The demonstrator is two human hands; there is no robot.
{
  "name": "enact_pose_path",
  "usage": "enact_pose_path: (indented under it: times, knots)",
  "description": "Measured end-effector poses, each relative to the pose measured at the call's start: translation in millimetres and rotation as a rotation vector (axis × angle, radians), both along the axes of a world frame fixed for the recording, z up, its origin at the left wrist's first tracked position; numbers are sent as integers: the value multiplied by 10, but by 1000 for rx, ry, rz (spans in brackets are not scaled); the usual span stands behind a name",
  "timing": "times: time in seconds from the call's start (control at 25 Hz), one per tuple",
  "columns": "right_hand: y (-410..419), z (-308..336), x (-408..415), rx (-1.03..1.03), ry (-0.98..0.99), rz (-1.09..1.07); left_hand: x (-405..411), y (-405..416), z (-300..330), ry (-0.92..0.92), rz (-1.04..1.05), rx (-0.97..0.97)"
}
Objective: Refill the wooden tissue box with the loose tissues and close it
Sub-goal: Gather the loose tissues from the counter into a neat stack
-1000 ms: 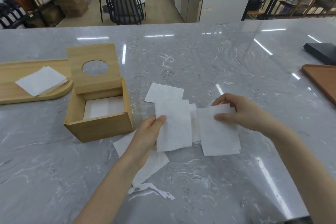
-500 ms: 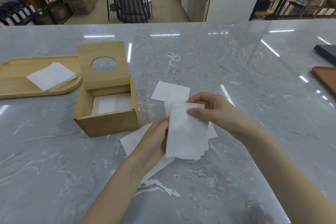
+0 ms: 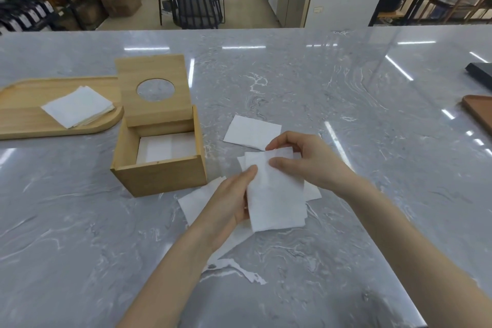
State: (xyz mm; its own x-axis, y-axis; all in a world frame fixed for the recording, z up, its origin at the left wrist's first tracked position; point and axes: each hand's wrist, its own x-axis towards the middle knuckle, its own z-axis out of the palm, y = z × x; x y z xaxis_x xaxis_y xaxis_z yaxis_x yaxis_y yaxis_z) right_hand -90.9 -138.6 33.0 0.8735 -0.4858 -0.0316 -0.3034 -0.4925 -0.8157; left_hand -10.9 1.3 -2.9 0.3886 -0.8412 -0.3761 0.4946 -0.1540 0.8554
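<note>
The wooden tissue box (image 3: 159, 177) stands open on the marble table, left of my hands, with white tissues (image 3: 166, 148) lying inside. Its lid (image 3: 154, 90), with a round hole, leans upright at the box's back edge. A small stack of white tissues (image 3: 277, 194) is held between both hands: my left hand (image 3: 234, 194) grips its left edge, my right hand (image 3: 306, 160) pinches its top. One loose tissue (image 3: 251, 132) lies flat beyond my hands, another (image 3: 197, 201) lies under my left wrist, and a torn scrap (image 3: 239, 270) sits nearer me.
A light wooden tray (image 3: 26, 120) at the left carries a pile of folded tissues (image 3: 77, 109). At the right edge lie a brown tray (image 3: 479, 112) and a black object (image 3: 480, 70). Chairs, shelves and a counter stand beyond the table.
My right hand brought its tissue leftward onto the one in my left hand, so the two sheets now form one stack held by both hands.
</note>
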Motion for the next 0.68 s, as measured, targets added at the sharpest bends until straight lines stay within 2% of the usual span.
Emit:
enact_pose_path:
  times: [0.08,0.2,0.32,0.44,0.68]
  knots:
    - [-27,-22,19,17,-9,-5,-3,20,-20,-83,20,35]
    - [-201,-80,13,-6,-53,-103,22,31,-47,-68,99,48]
    - [-404,-210,-14,-289,179,-130,58,49,-55,-45,138,46]
    - [-481,-337,-12,-325,456,-69,61,55,-61,-65,146,62]
    - [-481,-381,26,-314,529,-65,81,67,-94,-65,182,97]
